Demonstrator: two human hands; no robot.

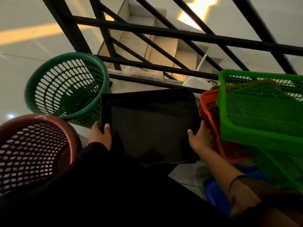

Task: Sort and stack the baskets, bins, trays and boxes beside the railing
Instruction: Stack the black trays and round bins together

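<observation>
A black rectangular tray [152,118] lies in the middle, held low over the floor by both hands. My left hand [100,135] grips its near left edge, thumb on top. My right hand [200,139] grips its near right edge. It seems to rest on a second black tray whose rim [144,94] shows at the far side. A dark green round mesh basket [68,89] stands to the left, and a maroon round mesh basket [32,148] nearer at the left. To the right, a bright green rectangular mesh basket [262,115] sits in an orange-red one [209,112].
A black metal railing [164,31] runs across the far side, with stairs [147,46] going down behind it. A blue bin [216,194] lies at the lower right under my right forearm. A white object [195,83] lies by the railing's foot.
</observation>
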